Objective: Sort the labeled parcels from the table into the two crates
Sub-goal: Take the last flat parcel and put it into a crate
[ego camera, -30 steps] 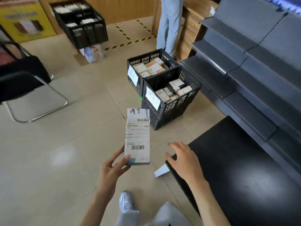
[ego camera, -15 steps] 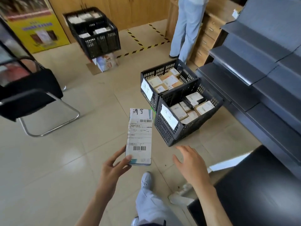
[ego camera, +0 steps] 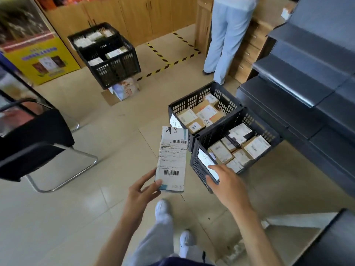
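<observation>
My left hand [ego camera: 141, 191] grips the lower end of a flat white labeled parcel [ego camera: 172, 159] with barcodes and handwritten characters at its top, held upright over the floor. Two black crates stand on the floor ahead, each with a white tag on its front wall. The near crate [ego camera: 199, 166] and the far crate [ego camera: 194, 101] both hold several labeled parcels. My right hand [ego camera: 225, 182] hovers with relaxed fingers over the near crate's front corner, holding nothing. The black table [ego camera: 330, 244] shows only at the lower right.
A person in light trousers [ego camera: 228, 35] stands by wooden drawers behind the crates. Grey stepped shelving [ego camera: 307, 77] runs along the right. A black chair [ego camera: 38, 141] stands at left. Another black crate [ego camera: 107, 54] with boxes sits at the back, near yellow-black floor tape.
I have walked away from the table toward the two crates, which now lie much closer. My left hand still holds the parcel; my right hand left the table edge and reached forward.
</observation>
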Action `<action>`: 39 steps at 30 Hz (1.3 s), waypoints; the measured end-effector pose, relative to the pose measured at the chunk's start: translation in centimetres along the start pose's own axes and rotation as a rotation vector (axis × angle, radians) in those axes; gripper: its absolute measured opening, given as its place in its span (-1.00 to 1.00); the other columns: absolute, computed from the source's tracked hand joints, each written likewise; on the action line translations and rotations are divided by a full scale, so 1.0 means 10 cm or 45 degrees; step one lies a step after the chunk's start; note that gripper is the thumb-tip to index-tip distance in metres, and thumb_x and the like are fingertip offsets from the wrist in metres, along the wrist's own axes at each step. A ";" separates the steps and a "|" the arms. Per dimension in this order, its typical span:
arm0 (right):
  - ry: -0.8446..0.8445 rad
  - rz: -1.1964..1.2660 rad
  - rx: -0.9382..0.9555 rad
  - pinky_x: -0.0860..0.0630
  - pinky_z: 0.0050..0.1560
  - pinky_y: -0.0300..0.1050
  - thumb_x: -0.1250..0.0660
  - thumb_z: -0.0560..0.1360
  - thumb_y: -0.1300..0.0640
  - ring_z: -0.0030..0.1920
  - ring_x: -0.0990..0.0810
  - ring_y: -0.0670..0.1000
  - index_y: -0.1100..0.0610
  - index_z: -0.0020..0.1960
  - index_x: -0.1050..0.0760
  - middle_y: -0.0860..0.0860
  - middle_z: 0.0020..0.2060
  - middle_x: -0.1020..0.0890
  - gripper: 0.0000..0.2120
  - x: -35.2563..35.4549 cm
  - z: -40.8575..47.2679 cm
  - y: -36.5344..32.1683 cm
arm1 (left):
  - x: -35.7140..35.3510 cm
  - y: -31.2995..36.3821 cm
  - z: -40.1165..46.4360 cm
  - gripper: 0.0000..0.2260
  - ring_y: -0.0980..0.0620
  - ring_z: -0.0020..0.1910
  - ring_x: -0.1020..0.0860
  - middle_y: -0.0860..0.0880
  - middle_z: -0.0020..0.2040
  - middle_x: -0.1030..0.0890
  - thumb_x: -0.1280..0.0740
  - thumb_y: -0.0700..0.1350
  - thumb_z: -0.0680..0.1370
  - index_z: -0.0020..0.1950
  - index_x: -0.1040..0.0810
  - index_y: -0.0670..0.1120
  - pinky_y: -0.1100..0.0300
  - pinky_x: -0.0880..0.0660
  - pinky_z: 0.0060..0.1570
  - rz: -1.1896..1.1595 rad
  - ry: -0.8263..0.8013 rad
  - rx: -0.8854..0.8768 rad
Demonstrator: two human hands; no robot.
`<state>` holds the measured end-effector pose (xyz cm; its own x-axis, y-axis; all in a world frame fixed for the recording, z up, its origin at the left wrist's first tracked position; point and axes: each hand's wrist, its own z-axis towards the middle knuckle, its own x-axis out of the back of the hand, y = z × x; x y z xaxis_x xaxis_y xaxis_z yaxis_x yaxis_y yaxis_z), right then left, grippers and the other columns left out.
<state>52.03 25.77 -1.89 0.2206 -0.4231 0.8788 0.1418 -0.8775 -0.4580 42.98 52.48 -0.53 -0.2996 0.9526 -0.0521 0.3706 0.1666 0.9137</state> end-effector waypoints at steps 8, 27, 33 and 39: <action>-0.020 -0.073 -0.095 -0.57 0.02 -0.15 -0.32 0.59 -0.10 0.20 -0.58 -0.06 -0.05 0.29 -0.55 -0.14 0.18 -0.62 -0.69 -0.10 1.22 -0.28 | 0.30 0.41 1.54 -0.63 -0.04 0.22 -0.68 0.06 0.27 -0.69 -0.45 -0.13 0.59 0.40 -0.59 0.02 -0.10 -0.61 0.20 0.010 -0.074 0.038; -0.086 0.078 -0.453 -0.52 0.22 -0.10 -0.23 0.64 -0.12 0.30 -0.53 -0.04 -0.04 0.43 -0.47 -0.10 0.35 -0.54 -0.61 0.04 3.42 0.04 | -0.15 1.20 4.61 -0.67 0.00 0.11 -0.71 0.11 0.14 -0.73 -0.49 -0.11 0.57 0.33 -0.63 0.04 -0.13 -0.63 0.17 0.330 -0.225 0.173; -0.104 0.128 -0.553 -0.53 0.13 -0.11 -0.24 0.65 -0.11 0.26 -0.55 -0.02 -0.08 0.40 -0.47 -0.11 0.33 -0.54 -0.64 0.16 3.95 0.21 | -0.49 1.36 5.43 -0.67 0.04 0.11 -0.71 0.16 0.13 -0.73 -0.50 -0.11 0.56 0.32 -0.64 0.05 -0.15 -0.64 0.16 0.424 -0.253 0.214; -0.170 0.147 -0.681 -0.51 0.06 -0.13 -0.23 0.65 -0.11 0.25 -0.54 -0.04 -0.12 0.40 -0.46 -0.15 0.34 -0.52 -0.66 0.13 4.36 0.34 | -0.78 1.28 6.21 -0.67 0.03 0.10 -0.71 0.15 0.15 -0.72 -0.52 -0.14 0.55 0.30 -0.65 0.04 -0.05 -0.65 0.10 0.506 -0.374 0.303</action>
<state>94.86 32.05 -8.19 0.3308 -0.5215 0.7865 -0.3920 -0.8341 -0.3882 104.70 63.02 -13.44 0.1492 0.9792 0.1374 0.6042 -0.2003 0.7713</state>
